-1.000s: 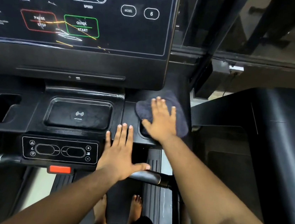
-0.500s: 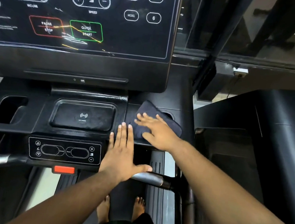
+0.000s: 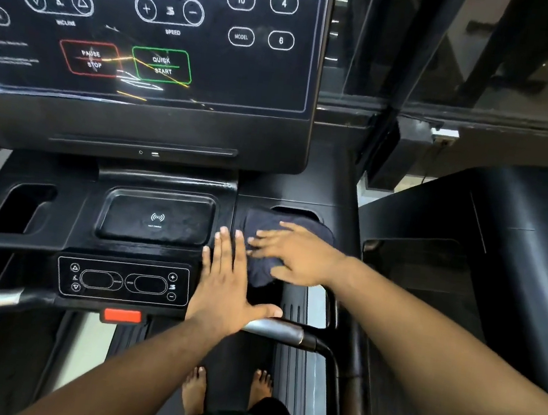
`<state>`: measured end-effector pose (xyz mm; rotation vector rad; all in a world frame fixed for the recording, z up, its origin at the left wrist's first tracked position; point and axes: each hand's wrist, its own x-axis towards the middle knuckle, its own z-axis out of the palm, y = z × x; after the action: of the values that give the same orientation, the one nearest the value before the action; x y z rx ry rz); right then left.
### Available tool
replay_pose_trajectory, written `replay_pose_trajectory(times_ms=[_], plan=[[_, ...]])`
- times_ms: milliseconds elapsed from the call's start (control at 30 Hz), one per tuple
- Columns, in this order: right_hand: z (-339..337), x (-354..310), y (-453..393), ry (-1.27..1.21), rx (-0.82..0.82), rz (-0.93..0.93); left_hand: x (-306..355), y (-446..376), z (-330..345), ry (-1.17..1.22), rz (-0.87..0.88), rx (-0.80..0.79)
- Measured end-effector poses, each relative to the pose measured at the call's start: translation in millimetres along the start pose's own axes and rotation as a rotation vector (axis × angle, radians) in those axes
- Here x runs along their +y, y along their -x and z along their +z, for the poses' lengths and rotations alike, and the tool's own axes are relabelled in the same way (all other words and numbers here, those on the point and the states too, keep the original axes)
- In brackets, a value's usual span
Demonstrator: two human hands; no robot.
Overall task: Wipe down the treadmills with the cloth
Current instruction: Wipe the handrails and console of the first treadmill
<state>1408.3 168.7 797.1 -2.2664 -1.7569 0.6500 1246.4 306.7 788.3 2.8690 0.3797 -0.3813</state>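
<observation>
A dark navy, crumpled cloth (image 3: 260,267) was spread on the black plastic treadmill console tray (image 3: 287,198), just at 3 o'clock of the glossy black wireless-charging pad (image 3: 157,219) and partly over the dark cup-holder recess (image 3: 294,212) at the tray's right end. The right hand (image 3: 297,256) was laid flat on top of the cloth, fingers straight and slightly spread, pointing toward 9 o'clock; nothing was gripped, the cloth was just pressed down under the palm and fingers. The hand looked a bit blurred.

The left hand (image 3: 228,288) was laid flat too, fingers straight and together pointing to 12 o'clock, thumb stuck out toward 3 o'clock. It was rested on the console edge just beside the small black button panel with white outlines (image 3: 122,281), its fingertips nearly touching the cloth's left edge and the right hand's fingertips. Nothing was held by it.

At 12 o'clock the big dark touchscreen display (image 3: 150,26) was seen, with a red PAUSE/STOP box and a green QUICK START box. A red safety tab (image 3: 122,315) was seen under the button panel, and a silver-and-black handlebar (image 3: 285,331) was passed under the left thumb. Bare feet (image 3: 195,390) were seen on the black belt at 6 o'clock.
</observation>
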Motion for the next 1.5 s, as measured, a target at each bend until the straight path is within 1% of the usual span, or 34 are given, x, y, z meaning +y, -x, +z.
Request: replay_pose_trajectory(times_ms=[33,133,167,200,267,400,533,633,733,767,833,900,967,1033,1133,1200,1233,1300,1367,1433,1500], plan=[[-11,7,3,0.012,0.017,0.051,0,-1,-1,0.002,0.003,-0.007],[-38,32,12,-0.019,0.184,0.36,0,-4,-1,-0.026,0.011,-0.042],[-38,35,14,-0.05,0.197,0.439,-1,-6,0,-0.044,0.011,-0.05],[-32,33,15,-0.049,0.162,0.501,-1,-6,1,-0.062,0.011,-0.06],[-5,22,20,0.013,0.083,0.576,-1,-6,2,-0.089,0.017,-0.079],[21,1,32,-0.033,0.242,0.689,-1,-6,3,-0.103,0.022,-0.086],[37,-25,58,0.002,0.328,0.701,-2,-5,4,-0.11,0.023,-0.088],[38,-12,59,0.055,0.345,0.727,-2,-8,3,-0.112,0.024,-0.077],[24,7,32,-0.105,0.381,0.853,-1,-10,2,-0.104,0.022,-0.066],[25,8,23,-0.09,0.362,0.856,-1,-9,2,-0.101,0.022,-0.063],[32,-1,16,-0.042,0.308,0.781,0,-6,3,-0.093,0.026,-0.069],[41,-11,26,-0.115,0.326,0.688,0,-5,2,-0.086,0.026,-0.069],[46,-19,44,-0.252,0.45,0.63,-1,-5,1,-0.074,0.042,-0.063],[48,-31,62,-0.366,0.568,0.615,-2,-1,0,-0.053,0.088,-0.055],[47,-58,75,-0.488,0.661,0.684,-5,6,-8,0.069,0.187,-0.035],[46,-82,75,-0.614,0.815,0.752,-6,15,-18,0.265,0.277,-0.04],[47,-92,72,-0.698,0.889,0.776,-3,20,-23,0.371,0.311,-0.07],[50,-115,69,-0.827,0.98,0.829,1,34,-30,0.567,0.36,-0.142],[56,-135,68,-0.866,1.018,0.871,2,50,-33,0.696,0.359,-0.151],[60,-154,73,-0.87,1.049,0.891,-2,64,-33,0.731,0.329,-0.132],[62,-180,81,-0.899,1.079,0.93,-11,80,-37,0.793,0.337,-0.126]])
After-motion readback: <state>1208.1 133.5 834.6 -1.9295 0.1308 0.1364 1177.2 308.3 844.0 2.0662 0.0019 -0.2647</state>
